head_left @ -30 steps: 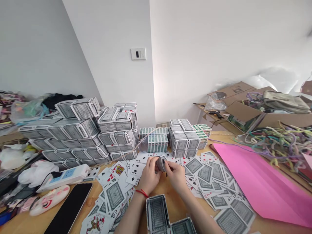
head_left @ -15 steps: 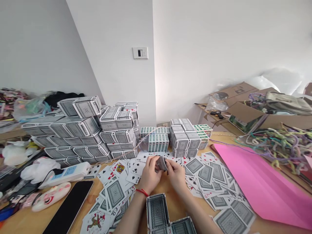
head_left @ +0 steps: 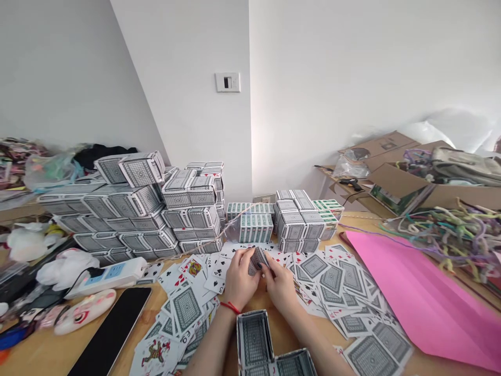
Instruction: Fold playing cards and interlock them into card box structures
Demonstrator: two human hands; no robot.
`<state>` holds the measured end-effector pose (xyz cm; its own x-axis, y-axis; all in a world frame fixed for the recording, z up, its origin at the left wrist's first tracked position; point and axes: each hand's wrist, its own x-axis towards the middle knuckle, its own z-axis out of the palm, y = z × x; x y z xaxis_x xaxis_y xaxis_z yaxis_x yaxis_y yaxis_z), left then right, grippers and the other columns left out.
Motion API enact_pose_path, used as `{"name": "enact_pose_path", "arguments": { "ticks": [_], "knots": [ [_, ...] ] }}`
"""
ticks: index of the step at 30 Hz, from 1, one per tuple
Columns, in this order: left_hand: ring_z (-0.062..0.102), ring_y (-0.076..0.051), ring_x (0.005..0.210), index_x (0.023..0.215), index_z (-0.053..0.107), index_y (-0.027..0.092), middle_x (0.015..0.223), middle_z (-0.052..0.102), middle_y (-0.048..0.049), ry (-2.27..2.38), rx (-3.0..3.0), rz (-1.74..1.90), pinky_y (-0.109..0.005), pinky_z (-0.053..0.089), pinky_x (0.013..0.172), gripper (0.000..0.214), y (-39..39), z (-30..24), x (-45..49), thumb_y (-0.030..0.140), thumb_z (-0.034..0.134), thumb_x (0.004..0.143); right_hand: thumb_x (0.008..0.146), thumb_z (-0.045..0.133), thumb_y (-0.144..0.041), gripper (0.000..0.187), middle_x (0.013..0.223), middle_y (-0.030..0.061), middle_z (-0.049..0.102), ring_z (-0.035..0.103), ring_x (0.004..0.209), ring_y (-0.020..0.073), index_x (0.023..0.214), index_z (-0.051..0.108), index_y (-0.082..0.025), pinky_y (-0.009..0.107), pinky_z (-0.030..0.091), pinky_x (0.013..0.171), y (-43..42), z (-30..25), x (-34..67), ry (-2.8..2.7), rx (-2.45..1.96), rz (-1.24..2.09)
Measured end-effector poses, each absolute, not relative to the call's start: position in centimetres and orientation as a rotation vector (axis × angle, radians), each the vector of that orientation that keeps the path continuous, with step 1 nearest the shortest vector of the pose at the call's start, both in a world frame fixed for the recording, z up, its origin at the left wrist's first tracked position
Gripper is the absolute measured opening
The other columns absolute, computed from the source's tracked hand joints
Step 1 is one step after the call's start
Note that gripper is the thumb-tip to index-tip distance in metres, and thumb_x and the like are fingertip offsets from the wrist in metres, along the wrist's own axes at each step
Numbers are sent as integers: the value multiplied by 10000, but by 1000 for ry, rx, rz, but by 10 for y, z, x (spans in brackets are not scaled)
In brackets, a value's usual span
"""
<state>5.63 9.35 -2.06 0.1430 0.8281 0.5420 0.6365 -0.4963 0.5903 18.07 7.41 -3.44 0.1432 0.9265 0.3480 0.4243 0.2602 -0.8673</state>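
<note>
Between my two hands, above the middle of the table, is a grey-backed playing card [head_left: 257,259], held at a tilt; whether it is one card or more I cannot tell. My left hand [head_left: 241,279] grips its left side, and a red string bracelet circles that wrist. On the card's right edge are the closed fingers of my right hand [head_left: 278,282], dark nails showing. Between my forearms stands an open-topped box made of folded cards [head_left: 253,342], joined to a second one at the lower right. Loose playing cards [head_left: 186,308] lie on both sides, some face up.
Stacked blocks of folded cards [head_left: 133,206] rise at the back left, with another stack [head_left: 299,219] at the back right. Green-and-white card packs [head_left: 256,227] sit between them. A black phone [head_left: 113,331], power strip [head_left: 111,277], pink sheet [head_left: 422,297] and pipe cleaners [head_left: 442,232] flank the work area.
The card between my hands has turned so more of its patterned back shows. My right fingers have shifted across its right side. The view has moved slightly.
</note>
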Motion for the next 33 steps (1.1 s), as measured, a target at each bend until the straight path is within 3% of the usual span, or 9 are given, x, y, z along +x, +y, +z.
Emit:
{"name": "enact_pose_path", "arguments": {
  "ticks": [4,7,12,15,18,21,24,28,33],
  "knots": [
    [525,-225,1015,1146,470,229,1036,490,-61,1385,2183,1281,-406,452,896,450,94,-22,57,121,567,720,804,464,-360,352,780,61,706,606,574,208,1067,643,-209,337,480,609,76,-36,182,-1394,-1366,664],
    [517,-227,1035,1171,459,240,1048,479,-60,1345,2185,1281,-413,445,911,496,93,-25,57,108,576,707,779,496,-380,278,625,29,656,562,523,188,900,674,-203,301,447,538,78,-39,184,-1306,-1328,771],
    [458,-223,1131,1211,456,280,1179,443,-64,1207,2212,1199,-411,410,960,562,94,-26,58,48,527,703,743,550,-438,270,397,-74,384,352,322,91,618,499,-205,214,280,336,82,-37,188,-1127,-1174,1083],
    [408,-230,1191,1264,405,294,1290,394,-62,1146,2110,1146,-428,366,997,631,95,-24,58,52,537,696,724,565,-466,283,405,-101,365,301,293,62,737,499,-191,187,217,310,84,-31,191,-1070,-1086,1184],
    [462,-219,1144,1339,262,252,1313,398,-94,1076,1866,1175,-387,426,931,714,96,-24,58,109,563,708,744,528,-477,351,398,-114,391,310,278,62,923,482,-179,177,225,311,85,-27,192,-1056,-1052,1211],
    [574,-182,931,1218,394,186,1083,565,-85,1104,1687,1200,-318,490,776,453,97,-25,58,222,514,783,791,448,-491,327,368,-121,397,346,274,76,926,437,-194,171,250,318,82,-29,188,-1130,-1046,1246],
    [538,-133,621,846,511,181,687,558,9,1307,1709,1176,-251,452,577,153,98,-24,58,322,457,820,812,398,-522,302,348,-130,388,368,268,81,818,383,-220,163,260,318,78,-34,182,-1217,-1090,1254],
    [380,-97,453,591,403,196,482,399,59,1445,1840,1167,-219,298,453,284,97,-23,59,367,449,813,821,316,-603,397,335,-102,414,379,260,91,722,370,-223,176,256,312,75,-34,179,-1286,-1201,1237],
    [316,-88,383,463,277,210,368,287,62,1402,1785,1127,-231,221,416,441,95,-24,65,431,437,809,791,299,-668,499,369,-71,357,362,327,106,591,375,-217,224,271,350,77,-29,180,-1233,-1359,1027]
  ]
}}
